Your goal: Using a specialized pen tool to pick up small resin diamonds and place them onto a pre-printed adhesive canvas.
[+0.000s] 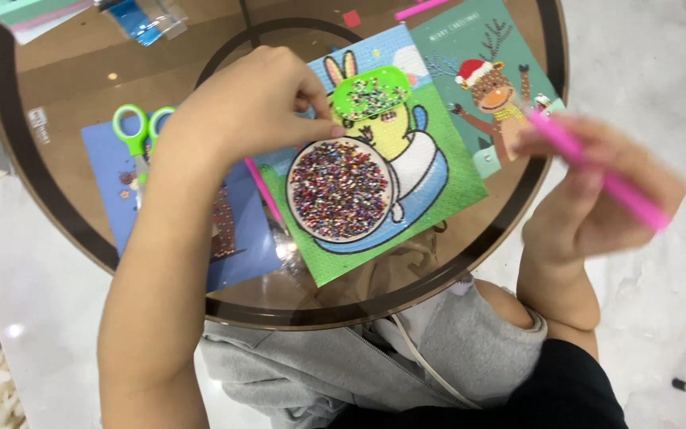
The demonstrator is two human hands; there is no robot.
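So the left hand point(252, 107) is reaching over the round glass bench point(57, 214), with thumb and fingertips pressed together, pinching the edge of a small green tray point(371, 91) full of tiny beads. That tray is sitting on the bunny picture canvas point(438, 171), right at the fingertips. Just below the hand, a round white dish point(341, 191) of mixed-colour beads is resting on the same canvas.

The right hand point(589, 199) is hovering off past the bench edge, curled around a pink pen point(605, 179). It's blurry, so the exact grip is hard to read.

Handling-wise, I'd guess the tray is light thin plastic and tips easily, so it's best held level by the rim or the beads go everywhere. The pen looks light and stiff, and best gripped near the tip.

A reindeer card point(494, 87) is lying beyond the right hand, rectangular and teal. Green-handled scissors point(138, 131) are lying on a blue sheet point(109, 187) behind the left wrist. A clear packet with blue contents point(140, 20) is sitting at the far edge.
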